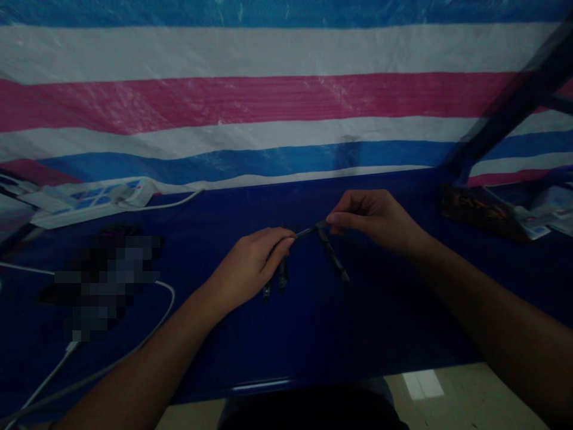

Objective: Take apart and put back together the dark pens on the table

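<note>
A thin pen (305, 231) spans the gap between my two hands, low over the blue table. My left hand (255, 260) is closed in a pinch on its left end. The fingertips of my right hand (369, 218) pinch the dark right end; whether that end is a separate cap I cannot tell. Just below it lies a dark pen (333, 257), slanting toward me. Partly covered by my left hand, two more dark pens (282, 278) show only their near ends.
A white power strip (129, 196) with a plugged-in cable lies at the back left. Nearer, a white cable (168, 292) loops beside a blurred-out dark object (107, 275). A dark patterned pouch (478, 212) sits at the right, near a blue frame post (505, 113). Striped sheeting (268, 101) hangs behind.
</note>
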The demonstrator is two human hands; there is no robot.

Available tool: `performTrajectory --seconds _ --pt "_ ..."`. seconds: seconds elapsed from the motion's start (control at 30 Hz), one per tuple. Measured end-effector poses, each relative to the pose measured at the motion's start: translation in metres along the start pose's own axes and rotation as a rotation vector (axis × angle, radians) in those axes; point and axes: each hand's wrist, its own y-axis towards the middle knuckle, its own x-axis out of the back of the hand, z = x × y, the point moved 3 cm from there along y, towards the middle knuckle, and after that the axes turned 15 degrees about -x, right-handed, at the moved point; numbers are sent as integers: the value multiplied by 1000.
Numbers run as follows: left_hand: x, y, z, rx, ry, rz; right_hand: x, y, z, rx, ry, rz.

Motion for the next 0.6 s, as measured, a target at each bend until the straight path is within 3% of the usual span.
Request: performTrajectory --seconds 0.17,0.47,0.6 --pt "-5 1 -9 -40 -68 -31 -11 -4 -4 -24 -225 39" --pt "-12 -3 -3 59 -17 129 -12 1 -14 19 -161 1" --pt "-12 -4 -2 57 -30 88 -13 1 -12 27 -93 40"
